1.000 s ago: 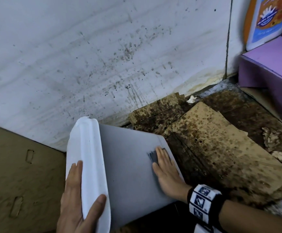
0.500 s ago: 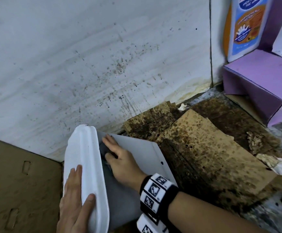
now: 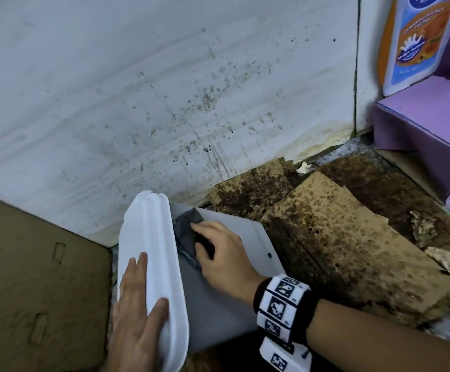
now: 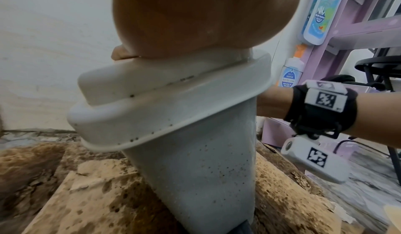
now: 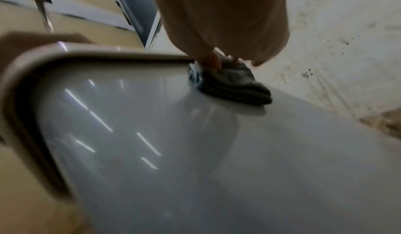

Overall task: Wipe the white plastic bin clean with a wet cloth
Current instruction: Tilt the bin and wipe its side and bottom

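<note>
The white plastic bin is tipped toward the wall, its lid on the left. My left hand grips the lid, fingers on one side and thumb on the other. My right hand holds a folded dark grey cloth and presses it on the bin's side, right against the lid's rim. The right wrist view shows the cloth under my fingertips on the glossy bin wall. In the left wrist view the bin's other side is speckled with brown spots.
A stained white wall stands just behind the bin. Dirty, mottled cardboard covers the floor to the right, with crumpled paper on it. A brown cardboard box lies left. A purple shelf with a bottle stands at the right.
My right hand slid the cloth from the far edge of the bin's side up to the lid's rim. The left hand kept its hold on the lid.
</note>
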